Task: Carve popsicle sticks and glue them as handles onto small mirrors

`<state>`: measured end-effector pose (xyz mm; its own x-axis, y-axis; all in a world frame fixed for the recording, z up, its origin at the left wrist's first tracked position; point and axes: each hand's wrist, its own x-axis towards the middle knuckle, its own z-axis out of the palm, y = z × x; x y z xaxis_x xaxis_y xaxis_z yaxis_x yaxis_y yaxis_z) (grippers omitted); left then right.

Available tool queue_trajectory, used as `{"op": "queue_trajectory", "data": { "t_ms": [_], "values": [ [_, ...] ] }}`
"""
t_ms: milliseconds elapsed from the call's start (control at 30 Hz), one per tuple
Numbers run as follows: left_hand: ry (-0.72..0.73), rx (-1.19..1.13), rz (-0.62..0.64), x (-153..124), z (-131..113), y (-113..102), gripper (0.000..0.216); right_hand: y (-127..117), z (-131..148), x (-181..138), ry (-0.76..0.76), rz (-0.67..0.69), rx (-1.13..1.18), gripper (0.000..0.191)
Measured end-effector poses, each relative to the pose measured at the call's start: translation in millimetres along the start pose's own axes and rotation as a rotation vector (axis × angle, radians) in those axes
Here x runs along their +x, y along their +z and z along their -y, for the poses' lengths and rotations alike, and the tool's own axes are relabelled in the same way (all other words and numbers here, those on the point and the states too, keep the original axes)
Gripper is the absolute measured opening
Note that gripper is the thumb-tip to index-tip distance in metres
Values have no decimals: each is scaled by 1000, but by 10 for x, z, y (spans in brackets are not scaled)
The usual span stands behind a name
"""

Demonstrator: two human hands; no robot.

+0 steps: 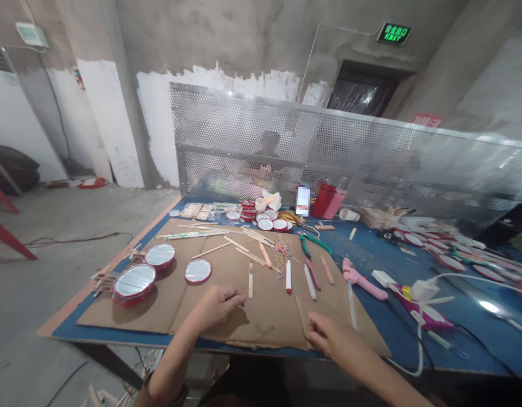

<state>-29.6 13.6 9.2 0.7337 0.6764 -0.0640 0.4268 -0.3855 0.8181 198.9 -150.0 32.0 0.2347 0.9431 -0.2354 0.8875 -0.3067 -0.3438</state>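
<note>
My left hand (221,305) rests on the cardboard sheet (265,325), its fingers curled in and nothing showing between them. Just right of it lies a wooden craft stick (250,280) with a reddish-brown end. My right hand (324,333) is closed in a loose fist near the cardboard's front edge, with no object visible in it. Ahead of the hands are a white marker with a red end (288,277), a second whitish pen (309,281) and a small pile of coloured rubber bands (282,249). A red-rimmed round disc (198,271) lies beyond my left hand.
Two red-rimmed round pieces with sticks attached (134,282) stand at the left. Green-handled pliers (316,244), a pink glue gun (362,280) and a purple power strip (426,311) with cables lie right. A perforated metal screen (244,130) closes the table's back.
</note>
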Motion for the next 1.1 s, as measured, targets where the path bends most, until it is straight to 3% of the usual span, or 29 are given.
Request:
{"op": "queue_trajectory", "data": {
  "t_ms": [100, 200, 333, 433, 567, 667, 767, 1100],
  "values": [
    [-13, -9, 1, 1, 2, -1, 34, 11, -8, 8, 2, 10, 0, 11],
    [-25, -24, 14, 7, 24, 10, 35, -168, -74, 104, -20, -20, -8, 14],
    [-45, -50, 16, 15, 55, 33, 36, -651, -211, 326, 15, -328, 117, 39],
    [-66, -61, 17, 13, 51, 36, 36, -774, -203, 408, 11, -398, 138, 51],
    [4, -51, -18, 12, 37, 23, 33, -309, -13, 333, -49, -342, 111, 43],
    [-41, -54, 5, 12, 43, 22, 34, 164, 106, 257, -47, -281, 165, 37],
    [-74, -52, 23, 13, 55, 28, 35, 456, 128, 246, -75, -304, 236, 31],
    [9, -4, -1, 15, 50, 34, 34, 688, 210, 208, 162, -641, 216, 48]
  ]
}}
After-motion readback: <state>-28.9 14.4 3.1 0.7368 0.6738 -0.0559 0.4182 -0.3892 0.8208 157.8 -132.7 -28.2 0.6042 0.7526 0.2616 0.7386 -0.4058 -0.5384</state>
